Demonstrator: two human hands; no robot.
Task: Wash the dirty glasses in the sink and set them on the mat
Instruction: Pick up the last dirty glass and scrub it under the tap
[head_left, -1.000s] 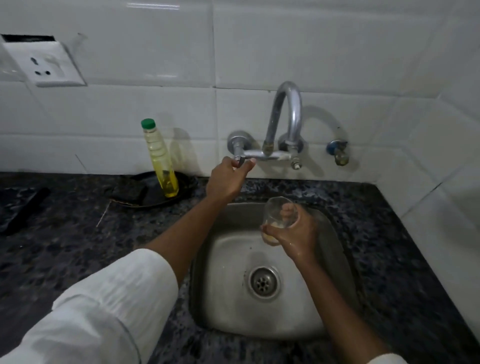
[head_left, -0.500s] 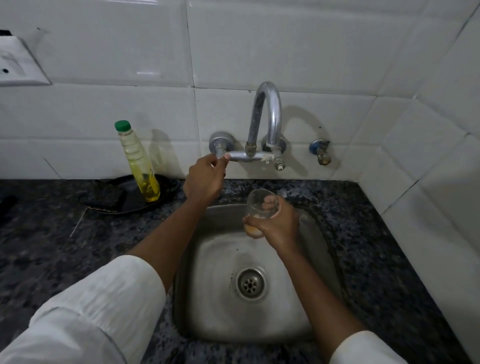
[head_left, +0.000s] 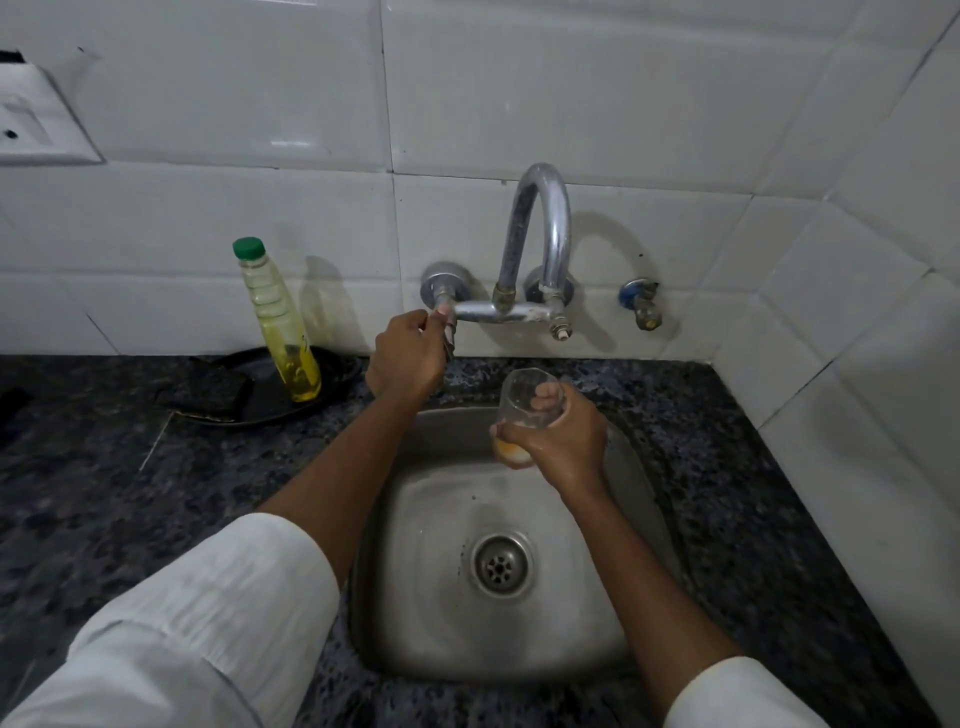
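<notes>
My right hand (head_left: 563, 436) grips a clear glass (head_left: 519, 400) with yellowish residue at its bottom, holding it upright over the back of the steel sink (head_left: 415, 597). The glass sits below and slightly left of the curved tap spout (head_left: 540, 228). My left hand (head_left: 408, 356) is closed on the left tap handle (head_left: 448, 332) under the wall fitting. No water stream is visible. The sink basin holds no other glasses, and its drain (head_left: 501, 566) is uncovered.
A bottle of yellow liquid with a green cap (head_left: 278, 322) stands on a dark tray (head_left: 244, 400) with a black scrub pad (head_left: 205, 392), left of the sink on the speckled dark counter (head_left: 104, 493). A small blue valve (head_left: 641, 306) is on the right wall. A wall socket (head_left: 36, 124) sits top left.
The view has shifted slightly. My left hand stays on the tap handle and my right hand keeps the glass under the spout, with little movement of either.
</notes>
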